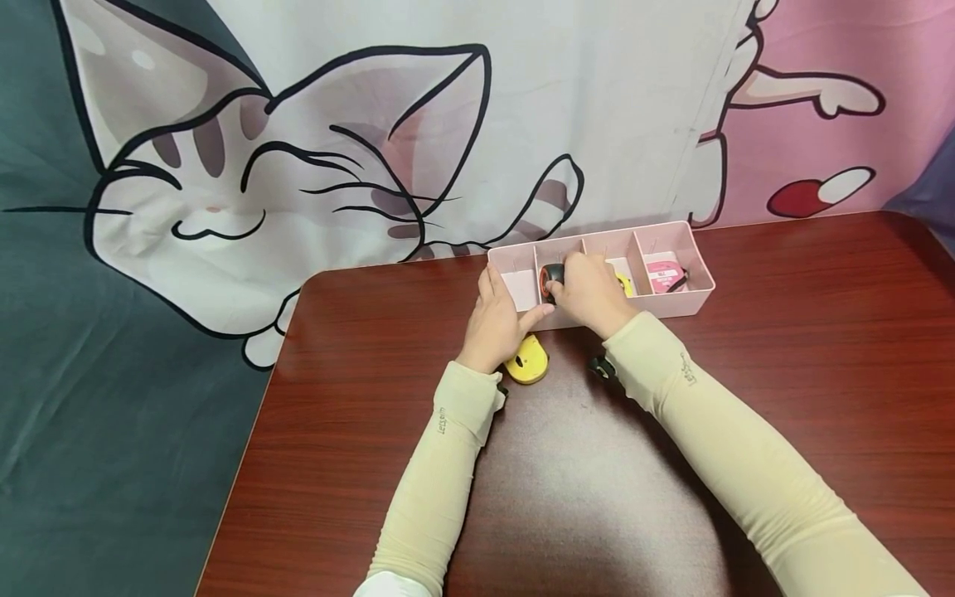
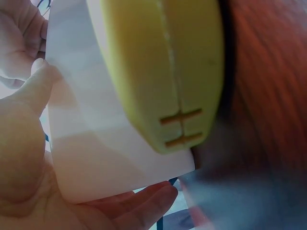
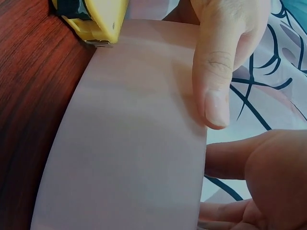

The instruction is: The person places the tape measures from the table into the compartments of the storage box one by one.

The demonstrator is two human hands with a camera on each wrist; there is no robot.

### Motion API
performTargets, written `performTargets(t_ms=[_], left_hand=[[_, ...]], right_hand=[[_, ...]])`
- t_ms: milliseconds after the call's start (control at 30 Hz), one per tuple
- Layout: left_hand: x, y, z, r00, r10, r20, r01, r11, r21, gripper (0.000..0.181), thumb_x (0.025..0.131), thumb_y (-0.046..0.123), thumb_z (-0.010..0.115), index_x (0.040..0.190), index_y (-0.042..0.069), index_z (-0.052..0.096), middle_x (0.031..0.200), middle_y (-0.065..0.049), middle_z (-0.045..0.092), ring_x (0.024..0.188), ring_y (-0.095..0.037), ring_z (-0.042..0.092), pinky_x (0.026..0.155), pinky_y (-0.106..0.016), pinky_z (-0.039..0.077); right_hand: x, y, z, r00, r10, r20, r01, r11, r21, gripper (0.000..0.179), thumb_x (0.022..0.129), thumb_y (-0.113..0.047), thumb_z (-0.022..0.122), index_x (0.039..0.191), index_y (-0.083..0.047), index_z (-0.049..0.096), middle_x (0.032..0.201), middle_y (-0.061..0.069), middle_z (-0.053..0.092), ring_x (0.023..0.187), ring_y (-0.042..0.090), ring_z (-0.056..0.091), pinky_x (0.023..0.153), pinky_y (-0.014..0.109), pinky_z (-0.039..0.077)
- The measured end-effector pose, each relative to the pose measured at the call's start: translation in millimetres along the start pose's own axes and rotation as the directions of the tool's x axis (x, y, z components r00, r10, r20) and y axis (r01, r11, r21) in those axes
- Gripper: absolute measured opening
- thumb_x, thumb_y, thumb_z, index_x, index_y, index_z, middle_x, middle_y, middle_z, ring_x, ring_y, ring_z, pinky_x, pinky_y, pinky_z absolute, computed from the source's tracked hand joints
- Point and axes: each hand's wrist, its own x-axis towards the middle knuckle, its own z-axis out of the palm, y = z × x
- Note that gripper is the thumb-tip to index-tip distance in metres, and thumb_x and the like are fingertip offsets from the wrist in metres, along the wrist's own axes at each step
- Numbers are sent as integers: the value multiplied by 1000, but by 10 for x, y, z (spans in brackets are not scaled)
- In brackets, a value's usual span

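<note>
A pink divided box stands near the table's back edge. My left hand grips its left end, fingers along the end wall and thumb at the front rim. My right hand reaches into the box from above and holds a black and orange tape measure in the second compartment from the left; its fingertips are partly hidden. A yellow tape measure lies on the table in front of the box, beside the left wrist. In the left wrist view the yellow tape measure looms close before the box wall.
A pink tape measure lies in the rightmost compartment. Something yellow shows in the compartment beside it, partly behind the right hand. Behind the brown table hangs a curtain with cartoon drawings.
</note>
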Motion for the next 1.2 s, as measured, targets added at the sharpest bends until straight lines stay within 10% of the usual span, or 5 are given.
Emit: performTargets(t_ms=[1200], left_hand=[[-1,9,-10,999,-22,27,21,999,41,121,85,50,78,155,-12,3,161,-29,13,133,-45,45,106,-47,42]], right_hand=[[-27,-105,48,988,-133,83,152,945,-289,34,97,-20,64,90,12,72,95,29,66,98,41,57,88,52,48]])
